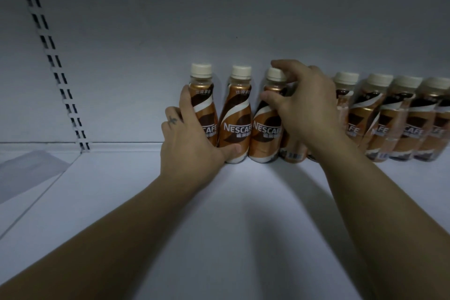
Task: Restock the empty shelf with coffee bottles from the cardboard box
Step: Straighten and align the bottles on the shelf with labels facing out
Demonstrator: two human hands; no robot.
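Observation:
Several brown coffee bottles with cream caps stand in a row along the back wall of the white shelf (pixel 219 214). My left hand (pixel 190 139) wraps round the leftmost bottle (pixel 203 95), with its thumb against the base of the second bottle (pixel 237 114). My right hand (pixel 304 109) grips the third bottle (pixel 265 134) near its neck and cap. More bottles (pixel 389 117) continue to the right, partly hidden behind my right hand and wrist. The cardboard box is out of view.
A slotted upright rail (pixel 56 73) runs down the back wall at the left. A pale sheet (pixel 29 170) lies on the neighbouring shelf section at the far left. A seam (pixel 36 204) divides the two shelf sections.

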